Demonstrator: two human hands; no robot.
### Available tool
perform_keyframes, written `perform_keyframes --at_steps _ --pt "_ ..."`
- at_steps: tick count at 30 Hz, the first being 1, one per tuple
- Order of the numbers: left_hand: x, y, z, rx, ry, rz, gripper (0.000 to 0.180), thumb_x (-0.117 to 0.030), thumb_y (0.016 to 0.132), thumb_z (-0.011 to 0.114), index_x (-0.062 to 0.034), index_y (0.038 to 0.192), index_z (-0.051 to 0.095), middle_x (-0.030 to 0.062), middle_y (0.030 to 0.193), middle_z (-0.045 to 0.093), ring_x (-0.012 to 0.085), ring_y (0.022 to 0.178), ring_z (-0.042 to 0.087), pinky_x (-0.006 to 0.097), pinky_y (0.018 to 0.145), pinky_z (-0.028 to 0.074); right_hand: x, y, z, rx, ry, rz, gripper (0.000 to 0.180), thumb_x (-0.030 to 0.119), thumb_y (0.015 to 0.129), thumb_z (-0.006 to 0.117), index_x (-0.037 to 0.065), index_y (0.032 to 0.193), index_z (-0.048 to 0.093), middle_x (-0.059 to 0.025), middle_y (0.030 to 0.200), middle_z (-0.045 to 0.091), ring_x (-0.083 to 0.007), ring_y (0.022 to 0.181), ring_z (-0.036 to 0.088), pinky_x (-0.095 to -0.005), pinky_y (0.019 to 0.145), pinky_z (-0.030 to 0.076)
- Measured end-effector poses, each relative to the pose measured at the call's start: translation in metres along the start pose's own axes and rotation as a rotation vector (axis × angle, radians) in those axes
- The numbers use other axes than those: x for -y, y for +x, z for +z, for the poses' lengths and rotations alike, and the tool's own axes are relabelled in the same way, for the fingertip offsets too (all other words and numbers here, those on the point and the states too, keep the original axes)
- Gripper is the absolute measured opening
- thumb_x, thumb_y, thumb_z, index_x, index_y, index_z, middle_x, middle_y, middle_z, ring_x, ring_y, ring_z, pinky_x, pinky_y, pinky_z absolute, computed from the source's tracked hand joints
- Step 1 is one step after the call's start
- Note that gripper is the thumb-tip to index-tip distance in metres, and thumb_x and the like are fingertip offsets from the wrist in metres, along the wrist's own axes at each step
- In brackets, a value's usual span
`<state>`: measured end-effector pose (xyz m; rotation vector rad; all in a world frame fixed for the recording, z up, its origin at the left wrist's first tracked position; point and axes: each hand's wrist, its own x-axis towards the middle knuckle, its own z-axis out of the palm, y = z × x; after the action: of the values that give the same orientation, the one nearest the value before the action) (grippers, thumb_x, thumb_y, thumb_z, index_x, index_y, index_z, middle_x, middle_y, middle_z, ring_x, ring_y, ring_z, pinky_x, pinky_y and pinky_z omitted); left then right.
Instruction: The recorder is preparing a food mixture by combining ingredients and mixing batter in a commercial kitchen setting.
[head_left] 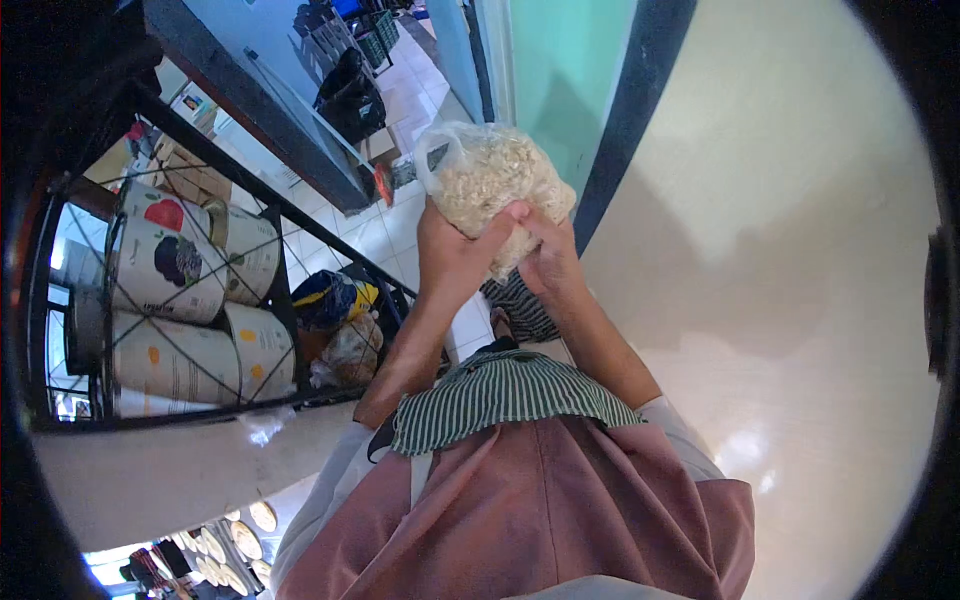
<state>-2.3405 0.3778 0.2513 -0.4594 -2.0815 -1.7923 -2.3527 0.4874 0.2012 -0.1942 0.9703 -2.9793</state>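
Overhead, both hands (500,255) clutching noodle bag (490,180), wire rack (190,290) beside

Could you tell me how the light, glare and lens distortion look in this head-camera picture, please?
Head view: bright glare on the glossy cream surface at lower right; black wire rack bars bow from the fisheye; dark vignette rims the frame; the clear bag of pale flakes, held in both hands, stays sharp.

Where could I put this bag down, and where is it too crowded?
Both the left hand and right hand grip the clear plastic bag of pale flakes. The cream surface on the right shows bare. The black wire rack on the left is crowded with printed cylindrical tins.
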Motion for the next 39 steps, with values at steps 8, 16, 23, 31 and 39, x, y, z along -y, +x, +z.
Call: perform_keyframes --at_steps 8,16,23,31,39 --pt "0.063 0.094 -0.031 -0.127 -0.203 -0.074 0.029 -0.009 0.079 0.071 0.0017 0.104 0.061 0.0093 0.1 0.066 0.0144 0.091 0.062 0.028 0.08 0.049 -0.005 0.134 -0.01 0.251 -0.034 0.075 0.068 0.016 0.07 0.075 0.001 0.127 0.043 -0.0085 0.115 0.056 -0.0206 0.11 0.053 -0.0346 0.097 0.039" --pt "0.137 0.18 -0.05 -0.103 -0.129 -0.261 0.043 -0.008 0.071 0.074 0.0004 0.11 0.058 0.0085 0.102 0.065 0.0143 0.092 0.062 0.029 0.08 0.05 -0.004 0.266 -0.017 0.459 -0.521 0.169 0.053 0.006 0.07 0.074 0.001 0.118 0.053 -0.0054 0.108 0.061 -0.0125 0.098 0.058 -0.0287 0.088 0.046" --pt "0.161 0.252 -0.059 -0.19 0.057 -0.221 0.048 -0.01 0.069 0.074 -0.0008 0.112 0.053 0.0087 0.103 0.063 0.0163 0.095 0.061 0.031 0.083 0.048 -0.035 0.351 -0.012 0.526 -0.588 0.057 0.052 0.008 0.069 0.076 0.001 0.116 0.055 -0.0049 0.106 0.062 -0.0119 0.094 0.059 -0.0285 0.085 0.048" --pt "0.189 0.314 -0.082 -0.37 0.003 -0.071 0.047 -0.01 0.074 0.071 0.0011 0.115 0.049 0.0096 0.103 0.061 0.0179 0.096 0.059 0.031 0.084 0.047 -0.071 0.441 0.018 0.549 -0.44 0.285 0.052 0.015 0.074 0.074 -0.002 0.119 0.053 -0.009 0.108 0.062 -0.0146 0.096 0.06 -0.0307 0.087 0.048" --pt "0.215 0.356 -0.101 -0.54 -0.07 -0.024 0.039 0.0 0.076 0.062 0.0026 0.114 0.054 0.0065 0.105 0.063 0.0123 0.097 0.06 0.027 0.085 0.046 -0.099 0.505 0.046 0.761 -0.38 0.265 0.038 0.018 0.076 0.07 -0.001 0.106 0.059 -0.0058 0.097 0.064 -0.012 0.088 0.059 -0.0275 0.081 0.047"
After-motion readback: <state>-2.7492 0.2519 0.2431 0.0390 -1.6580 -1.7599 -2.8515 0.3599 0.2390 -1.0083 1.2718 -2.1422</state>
